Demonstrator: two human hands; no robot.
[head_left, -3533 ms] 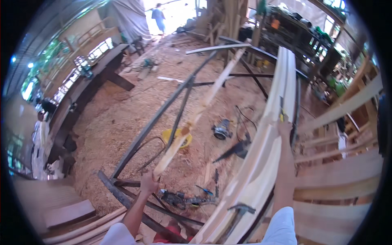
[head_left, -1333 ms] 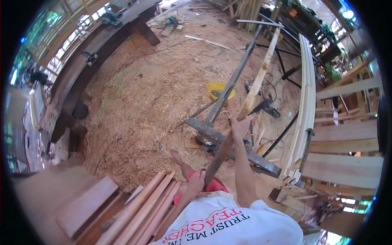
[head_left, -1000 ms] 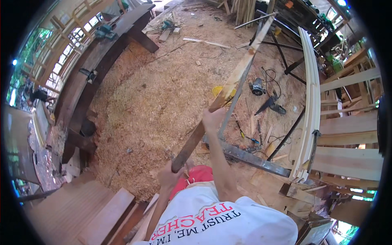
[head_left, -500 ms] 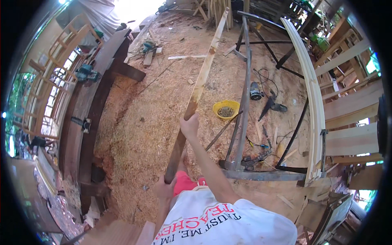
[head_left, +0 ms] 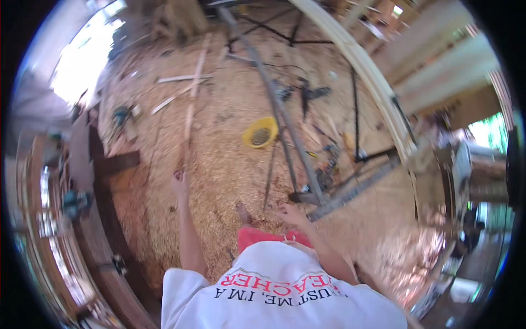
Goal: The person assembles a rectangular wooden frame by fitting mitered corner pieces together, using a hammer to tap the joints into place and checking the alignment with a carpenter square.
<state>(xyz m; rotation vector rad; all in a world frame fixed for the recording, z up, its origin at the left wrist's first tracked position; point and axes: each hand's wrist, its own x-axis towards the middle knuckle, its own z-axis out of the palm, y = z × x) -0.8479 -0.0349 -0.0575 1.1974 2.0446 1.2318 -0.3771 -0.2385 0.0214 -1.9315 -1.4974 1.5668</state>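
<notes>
My left hand (head_left: 179,181) is stretched forward, closed around the near, darker end of a long wooden plank (head_left: 192,107). Seen nearly edge-on, the plank runs away over the shavings-covered ground, pale toward its far end. My right hand (head_left: 292,213) is off the plank, low in front of my right side, its fingers loosely apart with nothing in them. Beyond that hand is the near corner of a grey metal frame (head_left: 298,145); I cannot tell whether they touch. A yellow bowl (head_left: 252,135) holding brownish material rests between the plank and the frame.
At left stands a dark timber bench (head_left: 101,241) with a power tool (head_left: 76,204) on it. Loose wood strips (head_left: 174,98) lie ahead. Inside the frame are a black tool (head_left: 307,96) and several small tools. Long pale boards (head_left: 364,66) rest along the frame's right side.
My right hand has let go of the plank and moved right. My left hand has swung forward and left with the plank, which has turned onto its edge. My view has shifted right.
</notes>
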